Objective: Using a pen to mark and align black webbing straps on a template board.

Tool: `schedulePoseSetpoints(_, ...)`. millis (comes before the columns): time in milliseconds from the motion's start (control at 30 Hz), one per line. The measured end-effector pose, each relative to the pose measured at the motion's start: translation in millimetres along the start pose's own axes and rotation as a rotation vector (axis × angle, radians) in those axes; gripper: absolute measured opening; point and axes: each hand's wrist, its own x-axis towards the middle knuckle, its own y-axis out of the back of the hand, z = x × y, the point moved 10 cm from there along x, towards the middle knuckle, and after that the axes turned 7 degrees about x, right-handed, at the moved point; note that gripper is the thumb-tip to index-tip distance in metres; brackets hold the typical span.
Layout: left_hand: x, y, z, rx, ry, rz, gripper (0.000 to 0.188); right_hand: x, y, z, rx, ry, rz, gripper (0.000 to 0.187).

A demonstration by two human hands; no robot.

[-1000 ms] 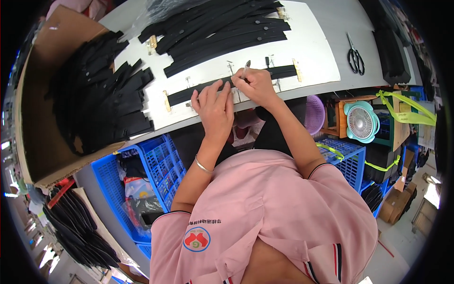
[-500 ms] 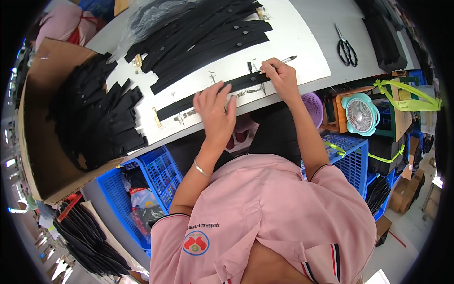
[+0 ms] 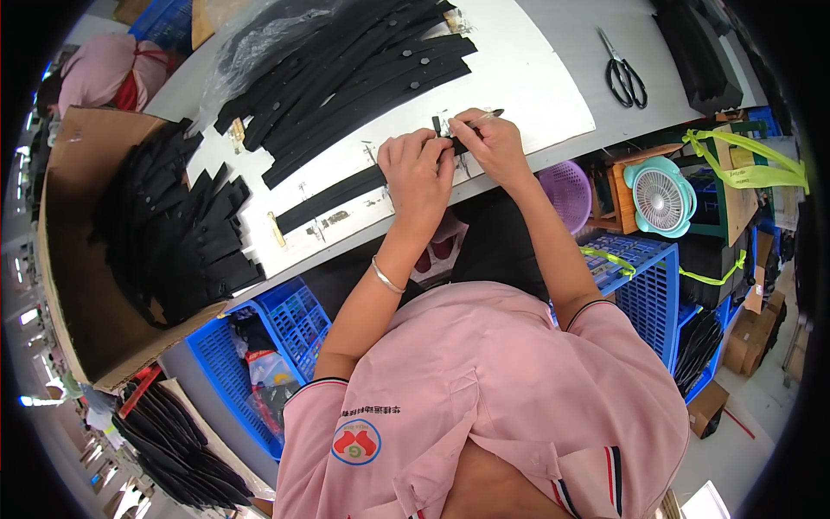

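A long flat black strap point(image 3: 337, 197) lies on the white board point(image 3: 536, 82) along the table's near side. My left hand point(image 3: 417, 177) covers its right part, with bent fingers pinching and pressing it close to my other hand. My right hand point(image 3: 493, 147) is closed round a pen point(image 3: 496, 112), whose end sticks out above the knuckles. The fingertips of both hands almost meet over the strap's right end, so the pen's point is hidden. A small black upright piece point(image 3: 437, 125) is just beyond them. Drawn marks point(image 3: 333, 218) show on the board beside the strap.
Several black straps point(image 3: 346, 95) with round dots lie piled behind my hands, partly under clear plastic point(image 3: 251, 60). A cardboard box point(image 3: 69, 259) of black strips stands left. Black-handled scissors point(image 3: 622, 78) lie right. A turquoise fan point(image 3: 660, 199) and blue crates point(image 3: 640, 281) are below the table's edge.
My left hand has slid right along the strap, and its spread fingers have closed down near my right hand. My right hand keeps the pen. The whole view has shifted slightly.
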Motion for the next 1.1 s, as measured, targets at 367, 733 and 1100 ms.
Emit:
schedulePoseSetpoints(367, -1.8, -0.6, -2.1, 0.000, 0.037, -0.010, 0.013, -6.0, 4.8, 4.4, 0.075, -0.065, -0.035, 0.022)
schedulePoseSetpoints(733, -6.4, 3.8, -4.8, 0.014, 0.081, -0.049, 0.021, -4.4, -2.9, -18.9, -0.112, 0.162, -0.072, 0.019)
schedulePoseSetpoints(1100, 23.4, -27.3, -48.4, 0.052, 0.031, -0.259, 0.045, -13.2, 22.4, 9.8, 0.346, -0.072, 0.134, 0.016)
